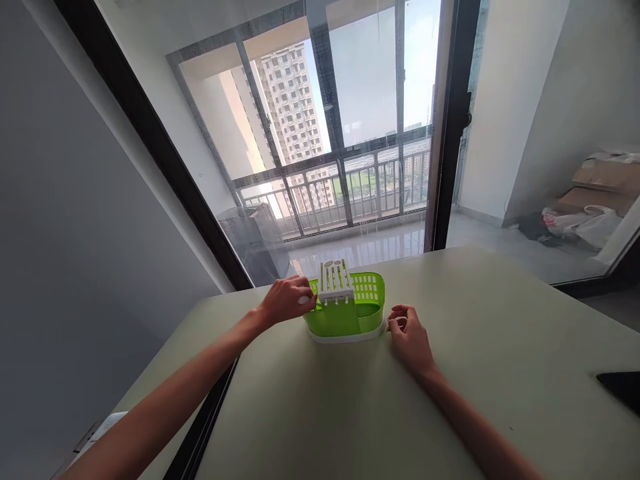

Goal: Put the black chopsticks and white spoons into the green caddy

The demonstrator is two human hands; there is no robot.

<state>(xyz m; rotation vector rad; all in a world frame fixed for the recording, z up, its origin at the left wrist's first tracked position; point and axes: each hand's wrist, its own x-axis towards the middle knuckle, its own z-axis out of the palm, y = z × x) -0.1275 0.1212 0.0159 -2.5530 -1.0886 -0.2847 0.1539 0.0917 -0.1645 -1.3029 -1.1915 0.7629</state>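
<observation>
A bright green basket (330, 325) with slotted walls and a white base stands upright on the table. Over its near side sits a white slotted rack (336, 280) with small hooks along its lower edge. My left hand (290, 299) is closed at the basket's left end, and a small white piece with a rounded end (304, 300) shows between its fingers; the rest of that piece is hidden. Beside the basket's right end, my right hand (410, 337) rests with fingers loosely curled and a gap by the thumb. Nothing is visible in it, and its fingertips are close to the white base.
The pale table (480, 333) reaches toward a glass door with a dark frame (450, 127). A black object (620, 390) lies at the right edge. Cardboard boxes (607, 177) and a white plastic bag (597, 223) are on the floor at the far right.
</observation>
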